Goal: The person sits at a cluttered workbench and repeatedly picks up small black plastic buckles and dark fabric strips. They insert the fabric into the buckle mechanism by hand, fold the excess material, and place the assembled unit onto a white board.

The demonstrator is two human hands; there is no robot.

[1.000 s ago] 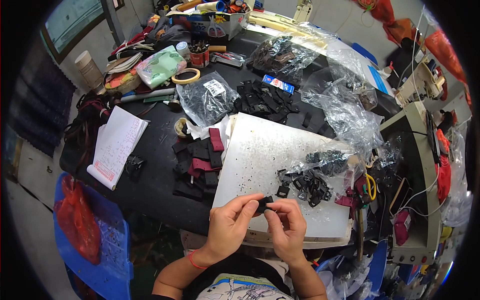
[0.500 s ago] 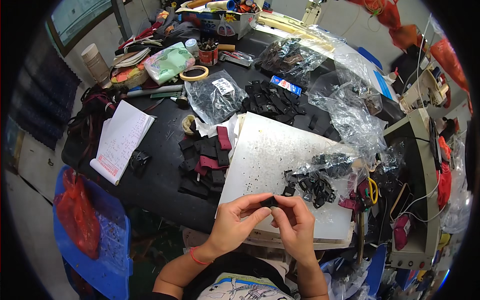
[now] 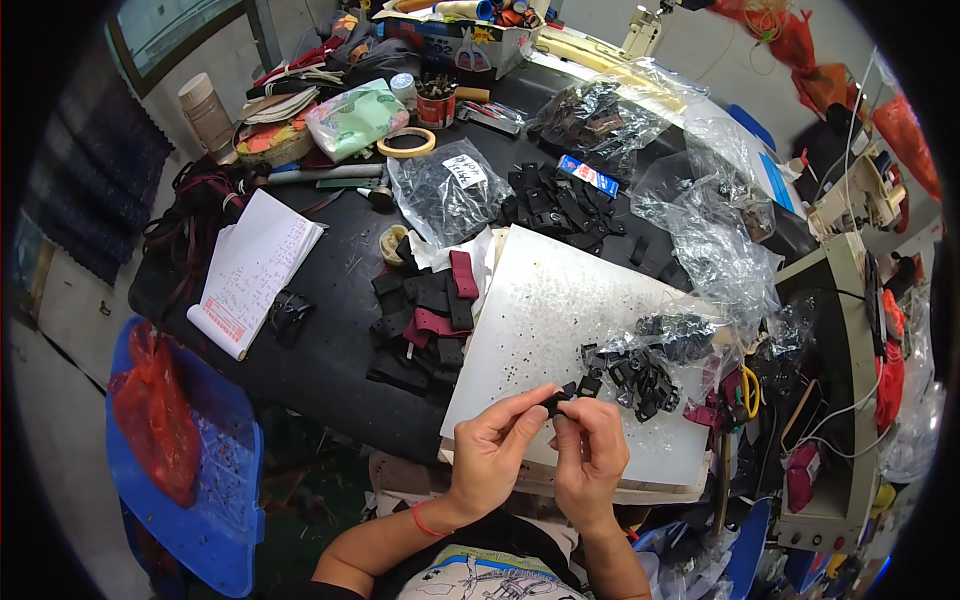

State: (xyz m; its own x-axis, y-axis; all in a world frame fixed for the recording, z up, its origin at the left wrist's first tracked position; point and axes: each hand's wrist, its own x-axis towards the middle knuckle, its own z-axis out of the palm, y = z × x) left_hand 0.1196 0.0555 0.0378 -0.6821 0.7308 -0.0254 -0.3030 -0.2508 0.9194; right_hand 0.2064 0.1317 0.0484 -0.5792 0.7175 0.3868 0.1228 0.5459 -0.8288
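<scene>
Both my hands meet over the front edge of a white board (image 3: 535, 290). A small black piece (image 3: 562, 396), its exact kind unclear, is pinched between my left hand (image 3: 490, 452) and my right hand (image 3: 592, 452). Fingertips and thumbs cover much of it. Just beyond my right hand lies a pile of black buckle-like pieces (image 3: 645, 385), partly under clear plastic. Left of the board, black strap pieces (image 3: 400, 372) are heaped with a few maroon strap pieces (image 3: 462, 275).
A notepad (image 3: 262, 262) lies on the black table's left, near a clear bag (image 3: 450, 195) and a tape roll (image 3: 407, 143). More black straps (image 3: 560, 205) sit behind the board. Yellow-handled scissors (image 3: 750, 390) are at right; a blue chair (image 3: 225, 470) stands lower left.
My hands have shifted slightly right in the picture and tilted the black piece, so more of it shows above my fingertips. The whole view has moved a little.
</scene>
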